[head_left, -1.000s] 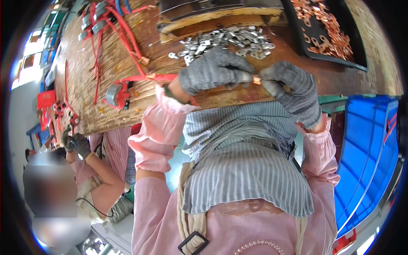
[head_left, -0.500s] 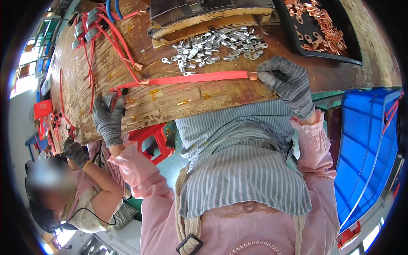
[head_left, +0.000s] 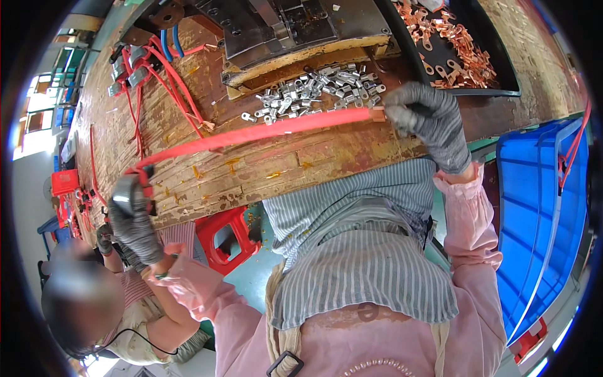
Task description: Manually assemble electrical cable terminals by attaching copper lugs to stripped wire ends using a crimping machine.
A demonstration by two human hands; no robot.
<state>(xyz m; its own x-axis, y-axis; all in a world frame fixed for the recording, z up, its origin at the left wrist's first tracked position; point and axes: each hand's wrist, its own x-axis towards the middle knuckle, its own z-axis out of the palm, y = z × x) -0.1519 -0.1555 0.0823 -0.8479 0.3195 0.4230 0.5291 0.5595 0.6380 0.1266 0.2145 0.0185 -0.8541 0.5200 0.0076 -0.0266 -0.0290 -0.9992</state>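
Note:
A thick red cable [head_left: 251,134] stretches between my gloved hands above the near part of the wooden bench. My right hand [head_left: 430,125] pinches the cable's bare copper end [head_left: 377,114]; the fingertips partly cover it. At the other end, my left hand [head_left: 135,229] is closed around a shiny grey block-like piece [head_left: 128,193] joined to the cable. Just beyond the cable lies a heap of silver cable lugs [head_left: 308,89]. Further left rest several red cables [head_left: 179,85] with grey end pieces [head_left: 135,75].
A dark metal machine block [head_left: 301,28] on a wooden base stands behind the lugs. At the far right is a black tray [head_left: 516,94] of copper lugs. A blue crate [head_left: 534,232] stands right of me, a red stool [head_left: 229,242] below the bench. A co-worker [head_left: 147,314] sits at left.
My left hand has moved left and nearer to me, lifting the cable into a taut line with the grey piece in its grip. My right hand stays near the same place.

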